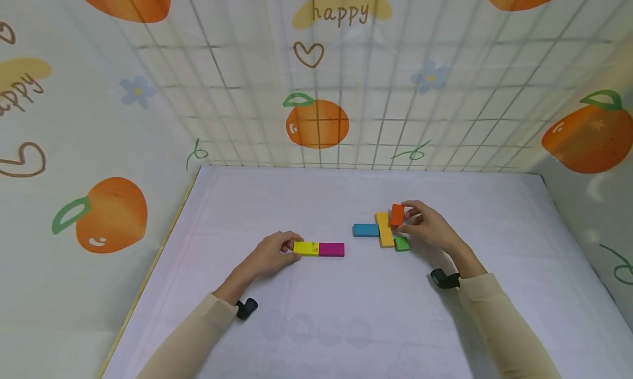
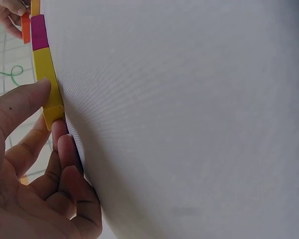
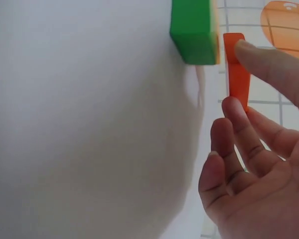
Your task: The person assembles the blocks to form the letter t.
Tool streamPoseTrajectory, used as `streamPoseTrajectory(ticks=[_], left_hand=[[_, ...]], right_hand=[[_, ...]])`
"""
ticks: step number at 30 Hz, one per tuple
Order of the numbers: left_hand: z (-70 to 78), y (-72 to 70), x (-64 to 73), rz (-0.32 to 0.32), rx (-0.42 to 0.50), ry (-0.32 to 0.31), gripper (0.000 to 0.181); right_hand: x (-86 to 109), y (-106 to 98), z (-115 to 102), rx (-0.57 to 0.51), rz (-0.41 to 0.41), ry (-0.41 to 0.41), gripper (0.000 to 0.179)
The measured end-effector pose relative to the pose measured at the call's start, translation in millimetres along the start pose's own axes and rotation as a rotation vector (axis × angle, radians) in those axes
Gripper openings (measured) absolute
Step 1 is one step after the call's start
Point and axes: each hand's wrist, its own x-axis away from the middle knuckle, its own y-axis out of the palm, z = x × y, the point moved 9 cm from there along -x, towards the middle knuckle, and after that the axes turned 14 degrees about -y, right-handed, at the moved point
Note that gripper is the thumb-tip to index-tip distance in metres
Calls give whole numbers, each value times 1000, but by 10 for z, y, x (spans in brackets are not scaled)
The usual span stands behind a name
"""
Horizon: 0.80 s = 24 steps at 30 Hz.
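Observation:
My left hand (image 1: 269,252) pinches the left end of a yellow block (image 1: 305,249), whose other end touches a magenta block (image 1: 332,250). In the left wrist view the thumb lies on the yellow block (image 2: 46,69), with the magenta block (image 2: 39,32) beyond it. Farther right, my right hand (image 1: 429,225) pinches an orange-red block (image 1: 397,215) between thumb and fingers. That block stands beside the upper right side of an amber block (image 1: 384,230). A blue block (image 1: 366,230) meets the amber one's left side, and a green block (image 1: 402,244) lies at its lower right.
A white cloth covers the table (image 1: 321,324), and its left edge (image 1: 148,269) has a yellow strip. Behind and at the sides hang patterned curtains with oranges (image 1: 317,123) and grid lines. Black wrist cameras (image 1: 445,279) are strapped on both arms.

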Motion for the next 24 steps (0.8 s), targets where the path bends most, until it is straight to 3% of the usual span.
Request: streamPoseTrajectory(ticks=[14, 24], left_hand=[[37, -15, 19, 7, -6, 10, 33], [28, -8, 21, 2, -3, 4, 34]], right_hand=[[-26, 115, -198, -11, 6, -57, 63], [-46, 264, -327, -5, -6, -140, 63]])
